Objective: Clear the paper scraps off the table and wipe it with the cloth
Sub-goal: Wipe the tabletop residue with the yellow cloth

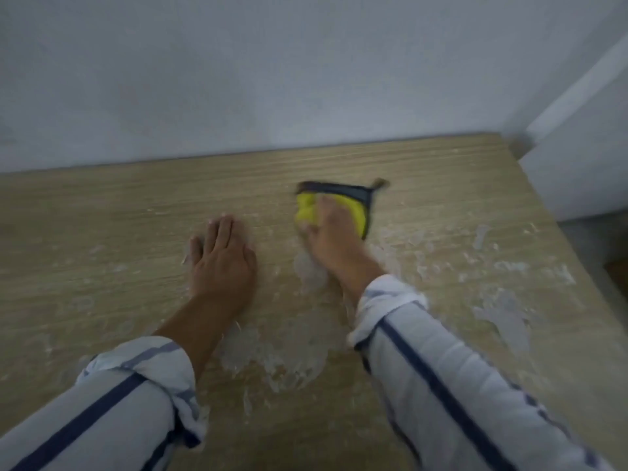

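- while your left hand (222, 256) lies flat, bracing you on the table (102, 215),
- your right hand (328, 229) presses the cloth (353, 207), fingers straight, against pale scraps (503, 314).

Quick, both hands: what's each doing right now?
Left hand: open, flat on the table.
Right hand: open, fingers laid on the yellow cloth, pressing it down.

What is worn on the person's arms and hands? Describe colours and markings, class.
The left hand and right hand are bare, without gloves. The left sleeve and right sleeve are white with dark blue stripes, each rolled back into a bunched cuff above the wrist.
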### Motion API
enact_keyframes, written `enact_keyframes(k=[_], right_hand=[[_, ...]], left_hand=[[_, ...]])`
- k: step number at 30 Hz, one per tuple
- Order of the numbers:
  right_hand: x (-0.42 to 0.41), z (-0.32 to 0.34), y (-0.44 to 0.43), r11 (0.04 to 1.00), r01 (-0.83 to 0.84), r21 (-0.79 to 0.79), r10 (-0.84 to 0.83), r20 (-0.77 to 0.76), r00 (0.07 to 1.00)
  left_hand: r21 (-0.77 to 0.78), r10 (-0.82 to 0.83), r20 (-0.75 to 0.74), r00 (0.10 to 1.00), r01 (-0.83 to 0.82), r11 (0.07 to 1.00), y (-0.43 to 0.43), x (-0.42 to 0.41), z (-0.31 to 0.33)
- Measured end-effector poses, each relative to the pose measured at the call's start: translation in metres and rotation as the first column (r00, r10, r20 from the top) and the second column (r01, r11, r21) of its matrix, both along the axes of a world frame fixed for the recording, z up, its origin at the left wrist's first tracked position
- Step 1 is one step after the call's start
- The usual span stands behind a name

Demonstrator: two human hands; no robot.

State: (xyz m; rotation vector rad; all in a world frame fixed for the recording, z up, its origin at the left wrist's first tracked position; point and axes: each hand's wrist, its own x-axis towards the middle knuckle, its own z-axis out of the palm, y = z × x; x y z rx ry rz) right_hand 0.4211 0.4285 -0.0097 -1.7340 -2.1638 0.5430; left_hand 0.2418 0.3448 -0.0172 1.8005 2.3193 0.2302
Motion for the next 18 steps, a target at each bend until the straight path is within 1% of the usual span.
enact_keyframes(k=[1, 2, 3, 4, 6, 7, 9, 10, 11, 12, 13, 14, 15, 16, 17, 18], right_hand=[[-0.009, -0.006, -0.018, 0.994, -0.11, 0.005, 0.109, 0.016, 0.994], [-0.004, -0.009, -0.028, 0.99, -0.14, 0.027, 0.139, 0.029, 0.99], [0.011, -0.01, -0.032, 0.995, -0.085, 0.058, 0.084, 0.033, 0.996], [0.032, -0.008, -0.038, 0.997, 0.023, 0.072, -0.026, 0.043, 0.999], [0.085, -0.01, -0.044, 0.965, 0.259, 0.043, -0.261, 0.054, 0.964], [0.116, -0.006, -0.048, 0.927, 0.375, 0.025, -0.376, 0.056, 0.925], [0.162, 0.006, -0.062, 0.81, 0.584, -0.053, -0.579, 0.083, 0.811], [0.167, 0.011, -0.066, 0.756, 0.649, -0.09, -0.641, 0.104, 0.761], [0.16, 0.014, -0.068, 0.735, 0.668, -0.114, -0.659, 0.11, 0.744], [0.142, 0.017, -0.069, 0.751, 0.649, -0.122, -0.643, 0.093, 0.761], [0.117, 0.016, -0.072, 0.8, 0.586, -0.126, -0.584, 0.053, 0.81], [0.087, 0.011, -0.08, 0.874, 0.471, -0.117, -0.474, 0.007, 0.881], [0.058, 0.005, -0.094, 0.944, 0.32, -0.081, -0.322, -0.016, 0.947], [0.036, 0.001, -0.115, 0.981, 0.186, -0.064, -0.187, -0.012, 0.982], [0.027, -0.002, -0.133, 0.993, 0.112, -0.046, -0.113, -0.012, 0.994], [0.034, -0.006, -0.146, 0.994, 0.112, -0.014, -0.113, -0.01, 0.994]], left_hand=[[-0.006, -0.006, -0.003, 1.0, 0.006, 1.0, 0.0, 0.0, 0.0], [-0.012, -0.013, -0.006, 1.0, 0.013, 1.0, 0.0, -0.001, 0.001], [-0.018, -0.021, -0.006, 1.0, 0.021, 1.0, 0.0, -0.003, 0.001], [-0.026, -0.04, -0.004, 0.999, 0.04, 0.999, -0.002, -0.003, 0.003], [-0.041, -0.062, 0.013, 0.998, 0.063, 0.997, -0.002, -0.002, 0.004], [-0.049, -0.079, 0.028, 0.996, 0.08, 0.996, -0.004, 0.001, 0.005], [-0.062, -0.11, 0.046, 0.993, 0.113, 0.992, -0.015, 0.009, 0.007], [-0.057, -0.12, 0.052, 0.991, 0.123, 0.991, -0.022, 0.015, 0.008], [-0.053, -0.136, 0.056, 0.989, 0.139, 0.989, -0.029, 0.022, 0.009], [-0.055, -0.157, 0.057, 0.986, 0.16, 0.986, -0.036, 0.029, 0.009], [-0.059, -0.179, 0.056, 0.982, 0.182, 0.982, -0.042, 0.037, 0.009], [-0.063, -0.198, 0.056, 0.979, 0.201, 0.978, -0.047, 0.044, 0.008], [-0.066, -0.214, 0.058, 0.975, 0.218, 0.974, -0.052, 0.049, 0.008], [-0.071, -0.227, 0.059, 0.972, 0.231, 0.97, -0.056, 0.054, 0.008], [-0.075, -0.238, 0.054, 0.97, 0.241, 0.968, -0.06, 0.058, 0.008], [-0.076, -0.25, 0.043, 0.967, 0.252, 0.965, -0.064, 0.061, 0.008]])
